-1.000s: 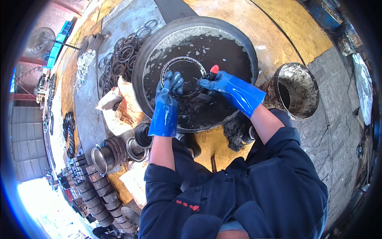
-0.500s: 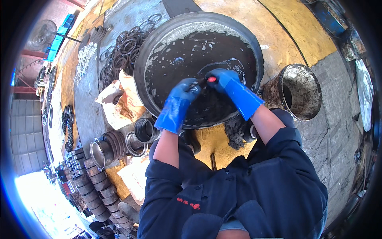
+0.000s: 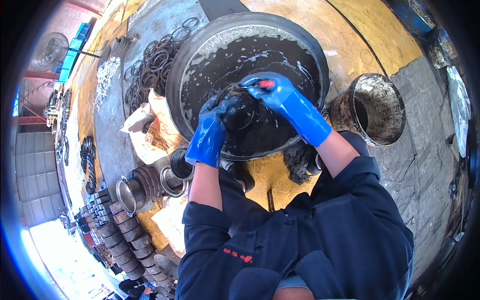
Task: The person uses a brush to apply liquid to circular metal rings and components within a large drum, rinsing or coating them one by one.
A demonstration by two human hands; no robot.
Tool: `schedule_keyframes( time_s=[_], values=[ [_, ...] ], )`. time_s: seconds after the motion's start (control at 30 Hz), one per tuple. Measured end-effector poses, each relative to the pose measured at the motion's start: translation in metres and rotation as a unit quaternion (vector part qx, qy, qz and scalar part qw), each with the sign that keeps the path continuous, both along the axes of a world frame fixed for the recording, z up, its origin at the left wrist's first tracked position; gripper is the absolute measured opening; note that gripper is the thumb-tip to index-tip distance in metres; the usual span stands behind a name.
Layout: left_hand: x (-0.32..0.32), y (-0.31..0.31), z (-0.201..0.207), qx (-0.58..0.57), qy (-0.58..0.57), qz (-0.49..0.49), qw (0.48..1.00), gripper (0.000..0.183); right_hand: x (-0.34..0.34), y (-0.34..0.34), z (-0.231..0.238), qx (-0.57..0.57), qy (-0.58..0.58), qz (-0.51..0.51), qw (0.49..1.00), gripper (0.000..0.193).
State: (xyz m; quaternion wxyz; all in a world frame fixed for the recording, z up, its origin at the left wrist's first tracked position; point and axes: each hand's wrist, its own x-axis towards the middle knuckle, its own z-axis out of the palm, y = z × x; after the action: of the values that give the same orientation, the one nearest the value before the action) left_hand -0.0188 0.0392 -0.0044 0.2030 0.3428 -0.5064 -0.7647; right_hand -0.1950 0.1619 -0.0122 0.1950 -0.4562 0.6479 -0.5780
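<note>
Two gloved hands work above a wide round basin [image 3: 245,19] of dark liquid [image 3: 272,132], with a dark ring [image 3: 251,120] held over the basin's middle, toward the near edge. The left hand [image 3: 217,111], in a blue glove, is closed around the ring's left side. The right hand [image 3: 270,91], gloved to match, is drawn into a fist around a red-ended tool [image 3: 266,84] and sits at the ring's upper right; the tool's working end is hidden, so its kind, and whether it touches the ring, cannot be told.

The handling of this one ring appears to be midway: it is in hand, not yet set down, and the tool is gripped at its edge. Its surface is too dark and too covered by fingers to show how much of it has been worked.

Beyond the basin's upper left edge, a heap of similar rings [image 3: 155,65] lies on the floor; whether those are finished or waiting, the view does not say. A torn paper sack [image 3: 161,127] slumps just beside the basin's left edge. Ribbed metal cylinders [image 3: 150,182] stand off the lower left edge, and a stained metal drum [image 3: 392,102], open end toward the viewer, is near the right edge. Pale residue [image 3: 205,55] lines the basin's far inner wall.
</note>
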Motion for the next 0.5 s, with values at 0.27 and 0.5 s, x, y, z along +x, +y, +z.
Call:
schedule_keyframes(
  time_s=[0.27,0.5],
  values=[
    [0.003,-0.015,-0.011,0.008,-0.005,0.054,0.999,0.033,-0.001,-0.002,0.002,-0.022,-0.112,0.051,0.992,0.024],
    [-0.002,-0.01,-0.003,-0.007,-0.038,0.075,0.996,0.026,-0.007,-0.002,-0.018,0.063,-0.071,-0.027,0.995,0.019]
  ],
)
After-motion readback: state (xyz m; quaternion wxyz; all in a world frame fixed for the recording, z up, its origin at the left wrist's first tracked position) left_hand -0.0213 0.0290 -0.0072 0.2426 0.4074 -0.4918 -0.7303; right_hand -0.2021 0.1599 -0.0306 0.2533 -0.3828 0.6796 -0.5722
